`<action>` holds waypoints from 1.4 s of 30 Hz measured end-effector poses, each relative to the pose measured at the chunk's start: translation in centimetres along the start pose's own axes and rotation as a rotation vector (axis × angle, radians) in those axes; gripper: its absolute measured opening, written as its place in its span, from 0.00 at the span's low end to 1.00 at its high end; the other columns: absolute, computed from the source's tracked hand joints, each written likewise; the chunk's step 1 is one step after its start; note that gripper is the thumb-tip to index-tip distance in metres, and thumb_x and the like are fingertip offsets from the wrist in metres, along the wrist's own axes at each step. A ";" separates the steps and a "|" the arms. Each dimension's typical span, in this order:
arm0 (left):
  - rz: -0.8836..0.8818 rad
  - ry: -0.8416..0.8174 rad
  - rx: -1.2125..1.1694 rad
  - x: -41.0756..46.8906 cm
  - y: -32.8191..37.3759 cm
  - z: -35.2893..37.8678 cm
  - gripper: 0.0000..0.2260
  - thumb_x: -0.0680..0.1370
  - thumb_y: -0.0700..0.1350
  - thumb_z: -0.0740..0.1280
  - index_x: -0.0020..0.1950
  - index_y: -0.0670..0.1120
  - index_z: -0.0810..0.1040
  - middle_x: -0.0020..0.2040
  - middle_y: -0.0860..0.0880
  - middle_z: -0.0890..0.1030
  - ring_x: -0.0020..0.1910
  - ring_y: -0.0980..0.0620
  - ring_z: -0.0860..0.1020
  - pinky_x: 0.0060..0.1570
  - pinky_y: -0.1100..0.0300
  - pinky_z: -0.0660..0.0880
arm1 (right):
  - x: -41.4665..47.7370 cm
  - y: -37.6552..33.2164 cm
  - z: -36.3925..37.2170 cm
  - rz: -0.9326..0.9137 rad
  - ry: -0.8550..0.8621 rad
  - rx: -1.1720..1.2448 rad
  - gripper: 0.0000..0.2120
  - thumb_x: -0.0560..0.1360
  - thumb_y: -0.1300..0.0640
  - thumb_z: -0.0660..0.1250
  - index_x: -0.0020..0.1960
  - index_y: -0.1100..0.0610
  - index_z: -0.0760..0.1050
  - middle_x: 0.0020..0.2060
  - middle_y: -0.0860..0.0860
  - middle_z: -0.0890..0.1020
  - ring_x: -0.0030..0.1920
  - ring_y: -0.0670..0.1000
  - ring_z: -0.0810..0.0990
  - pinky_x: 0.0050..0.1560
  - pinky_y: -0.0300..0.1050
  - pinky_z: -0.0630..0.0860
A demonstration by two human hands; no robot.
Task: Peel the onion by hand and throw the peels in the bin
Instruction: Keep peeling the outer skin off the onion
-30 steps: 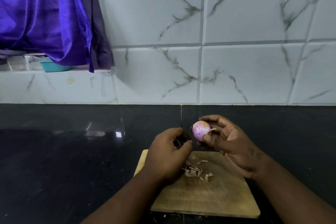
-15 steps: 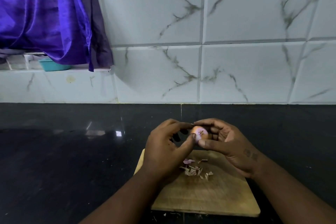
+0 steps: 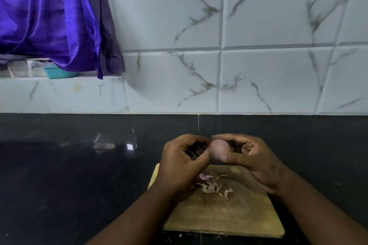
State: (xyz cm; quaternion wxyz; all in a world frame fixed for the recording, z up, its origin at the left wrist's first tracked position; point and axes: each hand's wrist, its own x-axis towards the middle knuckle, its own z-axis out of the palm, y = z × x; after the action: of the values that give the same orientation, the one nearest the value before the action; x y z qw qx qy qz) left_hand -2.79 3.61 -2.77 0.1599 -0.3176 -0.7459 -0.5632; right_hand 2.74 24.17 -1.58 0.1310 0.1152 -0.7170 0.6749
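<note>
A small pinkish onion (image 3: 218, 149) is held in the air above the far edge of a wooden cutting board (image 3: 223, 215). My right hand (image 3: 253, 157) grips it from the right, thumb across its front and fingers curled over the top. My left hand (image 3: 181, 161) meets it from the left, thumb tip and curled fingers pinching at its left side. Several small pieces of peel (image 3: 212, 185) lie on the board below the hands. No bin is in view.
The board sits on a black polished counter (image 3: 79, 165) that runs back to a marble-patterned tiled wall (image 3: 258, 75). At upper left a purple cloth (image 3: 49, 18) hangs over a ledge holding a teal container (image 3: 59, 72). A few peel scraps lie before the board's near edge.
My left hand rose from over the board and closed onto the onion's left side. My right hand turned the onion and lowered it slightly toward the left hand.
</note>
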 end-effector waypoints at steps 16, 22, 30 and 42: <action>-0.007 0.000 -0.024 0.1 -0.3 -0.1 0.07 0.76 0.40 0.76 0.52 0.49 0.90 0.45 0.54 0.88 0.46 0.55 0.86 0.46 0.54 0.85 | 0.2 0.5 -0.1 -0.001 0.006 0.003 0.23 0.67 0.65 0.77 0.62 0.60 0.84 0.56 0.57 0.88 0.59 0.57 0.87 0.60 0.51 0.83; 0.003 -0.024 -0.026 0.1 -0.3 0.0 0.09 0.77 0.41 0.77 0.56 0.49 0.89 0.48 0.55 0.89 0.49 0.56 0.86 0.49 0.55 0.85 | 0.1 0.2 -0.1 0.012 0.026 0.022 0.22 0.68 0.65 0.76 0.62 0.60 0.84 0.57 0.57 0.88 0.59 0.58 0.86 0.61 0.53 0.83; 0.047 0.009 0.035 0.1 -0.2 -0.2 0.06 0.77 0.42 0.77 0.52 0.49 0.90 0.44 0.56 0.89 0.45 0.56 0.86 0.44 0.57 0.84 | 0.1 0.3 0.0 0.015 0.018 -0.012 0.20 0.70 0.68 0.76 0.61 0.61 0.84 0.56 0.57 0.88 0.59 0.58 0.86 0.63 0.55 0.82; 0.030 -0.012 0.011 -0.1 -0.1 -0.1 0.08 0.75 0.44 0.79 0.54 0.48 0.90 0.45 0.55 0.89 0.45 0.57 0.87 0.43 0.60 0.84 | 0.1 0.1 0.0 0.029 0.035 -0.013 0.21 0.68 0.64 0.80 0.61 0.60 0.85 0.56 0.58 0.88 0.59 0.59 0.86 0.66 0.64 0.79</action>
State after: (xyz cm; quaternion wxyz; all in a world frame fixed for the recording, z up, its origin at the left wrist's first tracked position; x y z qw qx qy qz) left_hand -2.78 3.51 -2.86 0.1657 -0.3311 -0.7451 -0.5548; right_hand 2.65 24.20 -1.62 0.1344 0.0921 -0.7207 0.6739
